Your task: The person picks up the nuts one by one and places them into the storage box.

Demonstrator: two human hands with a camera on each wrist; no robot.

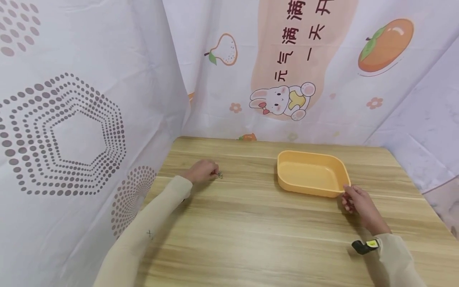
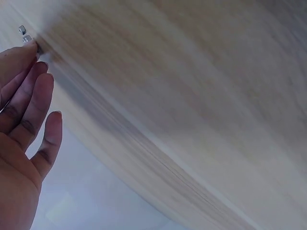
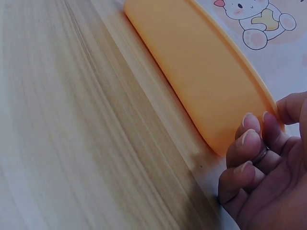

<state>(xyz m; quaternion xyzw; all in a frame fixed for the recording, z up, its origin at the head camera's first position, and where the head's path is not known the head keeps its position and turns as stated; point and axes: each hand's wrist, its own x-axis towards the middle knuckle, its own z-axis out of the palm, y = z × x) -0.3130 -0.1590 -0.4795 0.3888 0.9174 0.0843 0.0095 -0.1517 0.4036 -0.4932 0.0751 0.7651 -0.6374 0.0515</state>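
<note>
Two tiny silvery metal pieces (image 2: 22, 29) lie close together on the table at the tips of my left hand (image 1: 203, 171); their exact kind is too small to tell. Thumb and forefinger of that hand come together at the nearer metal piece (image 2: 27, 39) and appear to pinch it, though the thumb partly hides the contact. On the right, a shallow yellow-orange plastic tray (image 1: 311, 190) with rounded corners rests on the table. My right hand (image 1: 362, 207) pinches its near right corner, thumb over the rim and forefinger against the outer wall, the other fingers loosely curled below.
The wood-grain table (image 1: 244, 223) reaches back to a printed cloth (image 1: 322, 119) with a rabbit and fruit. Another patterned cloth (image 1: 143, 99) hangs along the left edge. A black strap end (image 1: 365, 247) with a yellow label sticks out at my right wrist.
</note>
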